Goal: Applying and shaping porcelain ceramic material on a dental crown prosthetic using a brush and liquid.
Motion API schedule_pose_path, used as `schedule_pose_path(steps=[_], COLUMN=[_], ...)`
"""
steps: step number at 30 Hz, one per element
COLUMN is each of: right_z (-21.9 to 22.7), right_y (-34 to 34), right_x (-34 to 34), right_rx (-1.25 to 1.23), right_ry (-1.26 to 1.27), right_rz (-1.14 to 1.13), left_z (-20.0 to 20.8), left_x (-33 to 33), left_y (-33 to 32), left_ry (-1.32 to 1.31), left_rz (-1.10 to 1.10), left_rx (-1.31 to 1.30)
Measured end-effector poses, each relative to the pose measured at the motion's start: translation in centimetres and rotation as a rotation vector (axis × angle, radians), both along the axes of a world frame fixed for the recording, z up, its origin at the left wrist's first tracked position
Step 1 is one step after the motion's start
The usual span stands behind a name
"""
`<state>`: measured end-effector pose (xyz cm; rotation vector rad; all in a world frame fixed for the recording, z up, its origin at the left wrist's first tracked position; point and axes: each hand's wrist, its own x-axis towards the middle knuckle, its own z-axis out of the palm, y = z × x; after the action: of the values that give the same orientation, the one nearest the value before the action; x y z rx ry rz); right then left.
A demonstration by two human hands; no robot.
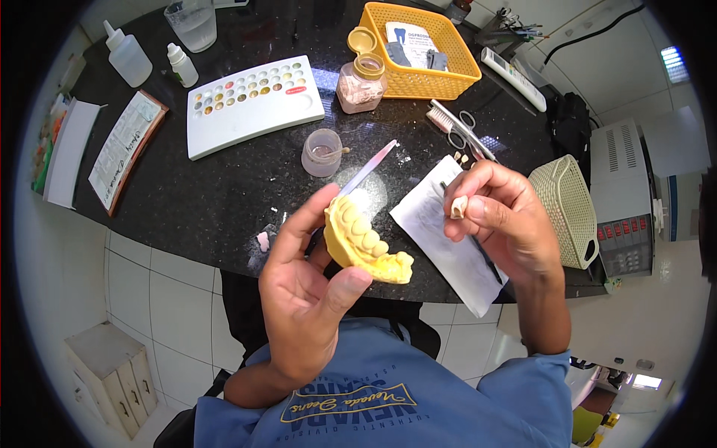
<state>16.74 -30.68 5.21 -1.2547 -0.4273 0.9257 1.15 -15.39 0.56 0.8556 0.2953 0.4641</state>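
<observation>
Raised over the near side of the dark table, my left hand [302, 295] grips a yellow plaster dental cast [360, 237], thumb in front and fingers behind its left side. The cast's row of teeth faces up and to the right. To its right, my right hand [519, 224] pinches a small off-white dental crown [458, 207] between thumb and fingertips, apart from the cast. Below the right hand lies a folded white cloth or paper [429, 205] with grey smudges and a thin dark tool [490, 263] on it. A few small tooth-coloured pieces [464, 158] rest at its far end.
A translucent cup [323, 155], a pink-tipped plastic stick [371, 166] and a pink-powder jar [361, 88] stand or lie beyond the cast. Farther back are a white palette [254, 112], a yellow basket [448, 84] and scissors [457, 138]. A cream basket [565, 213] sits at right.
</observation>
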Motion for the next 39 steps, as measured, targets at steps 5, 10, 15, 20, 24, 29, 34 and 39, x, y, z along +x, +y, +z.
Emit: schedule_pose_path(steps=[5,10,15,20,24,29,34,39], right_z=[-0.2,0.4,0.5,0.2,0.4,0.3,0.2,0.1], right_y=[0.7,1.6,2.4,2.7,2.8,3.0,3.1,3.1], right_x=[-1.8,-3.0,-4.1,-4.4,-4.5,-4.7,-4.8,-4.7], right_rx=[0.096,0.063,0.024,0.031,0.033,0.038,0.026,0.034], right_ry=[0.215,0.142,0.07,0.021,0.036,0.038,0.035,0.038], right_rz=[-0.046,-0.108,-0.172,-0.155,-0.123,-0.108,-0.108,-0.096], left_z=[0.6,1.0,0.3,0.1,0.1,-0.1,0.2,-0.1], left_x=[0.8,1.0,0.7,0.7,0.7,0.6,0.5,0.5], left_y=[0.1,0.3,0.3,0.4,0.5,0.6,0.6,0.7], left_ry=[-0.005,0.002,-0.013,-0.034,-0.045,-0.045,0.01,-0.04], left_rz=[-0.081,-0.089,-0.02,-0.007,-0.009,-0.014,-0.013,-0.002], left_rx=[-0.047,-0.003,0.045,0.048,0.075,0.08,0.103,0.063])
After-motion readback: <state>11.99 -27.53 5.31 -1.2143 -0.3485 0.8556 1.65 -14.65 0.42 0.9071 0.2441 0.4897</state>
